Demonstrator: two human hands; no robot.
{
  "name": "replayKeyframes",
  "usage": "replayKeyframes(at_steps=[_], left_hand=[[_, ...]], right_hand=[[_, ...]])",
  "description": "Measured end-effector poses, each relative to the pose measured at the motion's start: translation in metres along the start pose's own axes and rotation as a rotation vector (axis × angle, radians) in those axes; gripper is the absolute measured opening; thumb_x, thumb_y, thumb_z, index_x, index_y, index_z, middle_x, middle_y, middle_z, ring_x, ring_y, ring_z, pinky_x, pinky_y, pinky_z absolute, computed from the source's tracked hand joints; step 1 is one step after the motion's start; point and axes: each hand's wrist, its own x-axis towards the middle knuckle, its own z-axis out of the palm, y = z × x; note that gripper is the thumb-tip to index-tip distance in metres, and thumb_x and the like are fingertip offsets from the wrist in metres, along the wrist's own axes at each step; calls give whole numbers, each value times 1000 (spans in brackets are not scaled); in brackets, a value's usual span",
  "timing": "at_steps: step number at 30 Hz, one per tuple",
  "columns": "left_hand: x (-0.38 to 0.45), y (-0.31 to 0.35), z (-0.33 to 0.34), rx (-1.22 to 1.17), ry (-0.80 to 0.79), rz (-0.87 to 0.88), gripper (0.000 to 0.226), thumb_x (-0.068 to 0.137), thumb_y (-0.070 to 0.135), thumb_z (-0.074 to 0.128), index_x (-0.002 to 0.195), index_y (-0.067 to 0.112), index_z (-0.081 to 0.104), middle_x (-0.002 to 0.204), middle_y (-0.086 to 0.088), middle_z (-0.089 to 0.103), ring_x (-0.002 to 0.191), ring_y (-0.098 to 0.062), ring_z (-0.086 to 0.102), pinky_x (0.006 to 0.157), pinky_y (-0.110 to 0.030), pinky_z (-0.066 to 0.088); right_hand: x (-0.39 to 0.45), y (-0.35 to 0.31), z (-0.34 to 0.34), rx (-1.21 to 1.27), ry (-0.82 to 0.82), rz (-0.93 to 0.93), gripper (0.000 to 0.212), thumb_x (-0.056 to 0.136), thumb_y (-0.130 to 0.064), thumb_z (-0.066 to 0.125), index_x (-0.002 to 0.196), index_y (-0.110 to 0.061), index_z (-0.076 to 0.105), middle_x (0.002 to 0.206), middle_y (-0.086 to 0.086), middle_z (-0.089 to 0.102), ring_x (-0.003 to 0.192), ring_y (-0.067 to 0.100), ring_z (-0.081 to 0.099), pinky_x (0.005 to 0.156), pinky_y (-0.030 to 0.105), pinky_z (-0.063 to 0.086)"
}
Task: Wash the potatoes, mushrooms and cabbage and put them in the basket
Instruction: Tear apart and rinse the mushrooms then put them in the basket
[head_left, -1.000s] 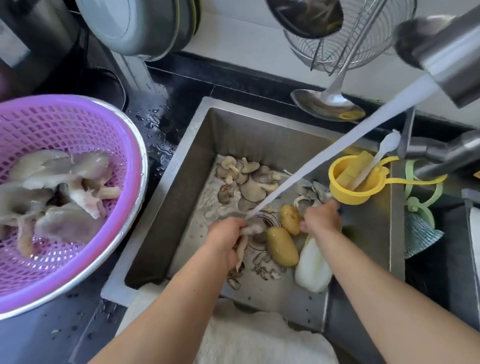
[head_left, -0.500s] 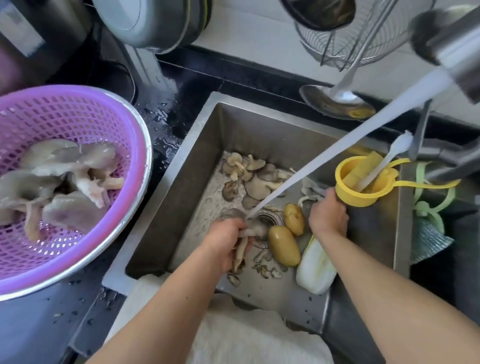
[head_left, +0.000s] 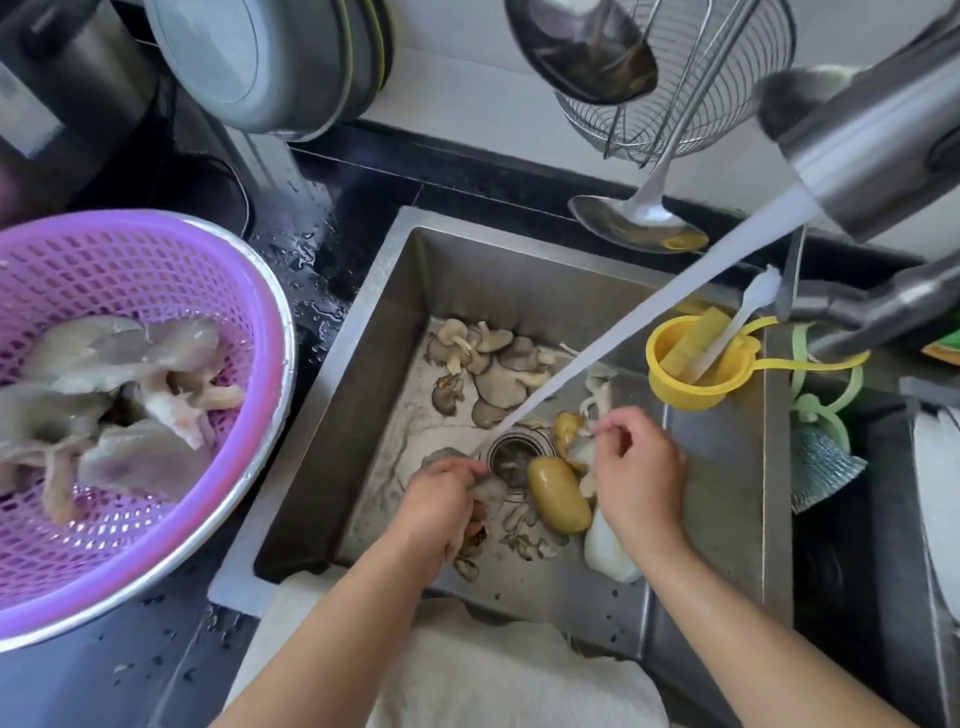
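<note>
Far left, purple basket is sitting inside a metal bowl on the counter w/ a heap of washed mushrooms in it; count unclear, they're overlapping.

In the sink, left hand is reaching down from the near edge, fingers curling round a mushroom piece right by the drain, where the water stream is landing. Loose mushroom caps are lying at the far side of the sink floor, roughly 8–10, plus small scraps near the left hand.

2 potatoes: the bigger potato is lying btwn the hands, the smaller one just beyond it. Right hand is coming in from the near right, wrist bent, fingers pinching another mushroom bit beside the smaller potato. 1 cabbage is lying under the right wrist, mostly hidden.

Further right, 1 yellow strainer cup is hanging on the sink's right wall.
</note>
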Motion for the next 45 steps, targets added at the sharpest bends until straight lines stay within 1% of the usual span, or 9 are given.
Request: replayKeyframes(at_steps=[8,13,17,21,26,31,36,41,45], left_hand=[[-7,10,-6,-238,-166,23,35,106,8,41,121,9,73,95,-15,78,80,-25,69,71,-37,53],[-1,7,-10,-85,31,53,61,98,-8,45,152,20,50,133,-38,60,63,-27,67,73,-37,54],[-2,4,-6,-148,-53,28,92,95,-9,52,166,34,12,141,-16,55,103,-27,68,81,-33,56],[9,6,12,-104,-57,-6,50,88,-8,62,136,5,54,111,-18,72,99,-33,74,89,-47,62],[21,14,28,-162,50,-25,25,91,5,75,113,5,63,107,-18,75,97,-31,74,90,-45,63],[23,25,24,-187,-10,-58,22,103,7,56,121,-3,63,83,-17,75,61,-26,65,52,-27,54],[20,23,12,-176,10,-89,24,102,6,51,119,-1,66,87,-19,74,77,-27,68,62,-31,49],[9,16,-8,-184,49,-109,22,102,7,51,119,-2,61,88,-29,69,61,-31,63,64,-34,51],[10,13,-16,-211,147,-91,40,101,7,47,139,-5,48,68,-19,73,47,-31,48,49,-28,49]], right_hand=[[-28,-47,33,516,-550,249,14,101,-7,59,97,-13,70,85,5,74,68,12,69,59,27,56],[-26,-28,47,272,-512,387,4,98,-17,64,95,-18,65,85,4,72,67,15,67,73,41,62],[-17,3,31,127,-419,441,15,93,-13,67,101,-25,66,88,-3,74,68,18,73,78,42,62],[-2,7,10,355,-314,449,9,99,-10,65,93,-14,70,79,5,75,58,16,68,51,25,51],[13,22,-9,134,-123,296,16,99,-25,66,86,-17,69,92,7,69,83,25,65,69,31,44],[-3,35,6,-467,-496,-128,11,95,-30,71,87,-26,77,153,1,42,143,27,33,114,33,32],[8,45,37,-616,-604,-435,21,99,-30,63,106,-19,79,147,4,51,133,30,35,112,43,35],[19,16,33,49,-338,165,18,101,-19,63,90,-9,72,84,1,62,86,24,56,83,46,51],[12,-33,47,1143,-410,1014,14,106,-17,55,103,-5,63,94,16,66,81,27,63,92,43,55]])
